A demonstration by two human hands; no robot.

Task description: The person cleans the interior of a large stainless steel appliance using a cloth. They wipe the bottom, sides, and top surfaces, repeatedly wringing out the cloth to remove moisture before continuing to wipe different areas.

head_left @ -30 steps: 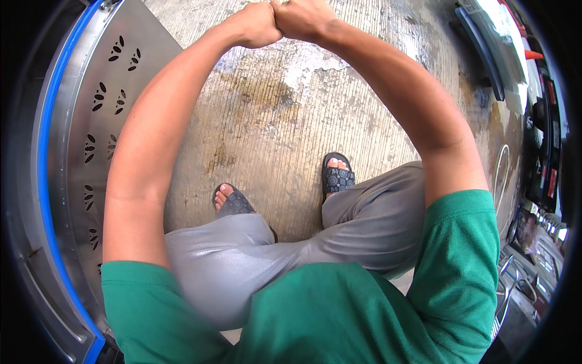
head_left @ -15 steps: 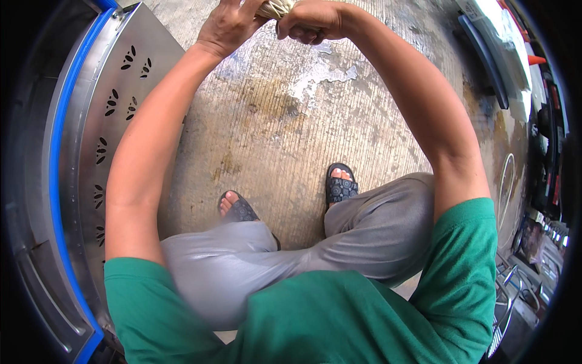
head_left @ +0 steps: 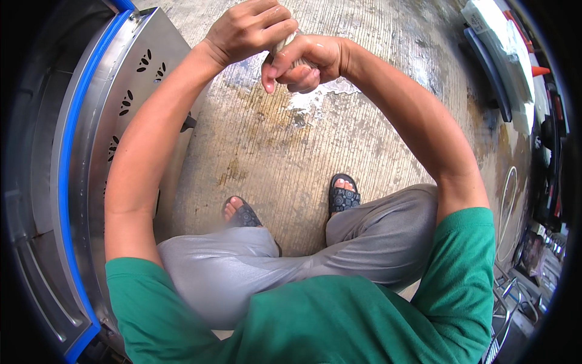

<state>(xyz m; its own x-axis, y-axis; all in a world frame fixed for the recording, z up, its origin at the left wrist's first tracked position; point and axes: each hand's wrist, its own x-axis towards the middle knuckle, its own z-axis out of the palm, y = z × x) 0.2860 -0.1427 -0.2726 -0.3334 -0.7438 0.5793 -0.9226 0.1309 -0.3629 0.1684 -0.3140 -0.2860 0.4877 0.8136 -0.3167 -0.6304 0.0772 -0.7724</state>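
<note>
1. At the far left a steel panel (head_left: 124,103) with a blue edge strip (head_left: 66,182) runs from top to bottom; it is pierced with small clusters of petal-shaped holes and stands on the concrete floor (head_left: 267,158).
2. The left forearm rises along this panel from the green sleeve at the lower left up to the top of the view.
3. The left hand (head_left: 251,27) sits at the top, left of centre, its fingers curled shut over the upper end of a pale, rope-like bundle (head_left: 290,45).
4. That bundle is held up in front of the person, above the floor, between the two hands; only a short, light-coloured stretch of it shows between the fingers, and what it is made of cannot be told.
5. The right hand (head_left: 306,60) lies just beside and slightly below the left one, touching it, closed around the lower part of the same bundle with the thumb pointing down and left.
6. Below the hands, the floor is stained and ribbed; two feet in dark sandals (head_left: 344,195) stand on it, with grey trousers (head_left: 254,267) and a green shirt (head_left: 339,321) nearer the lower edge.
7. At the far right edge lie a white and dark flat object (head_left: 494,48), a loop of pale hose (head_left: 508,212) and a wire rack (head_left: 515,303).
</note>
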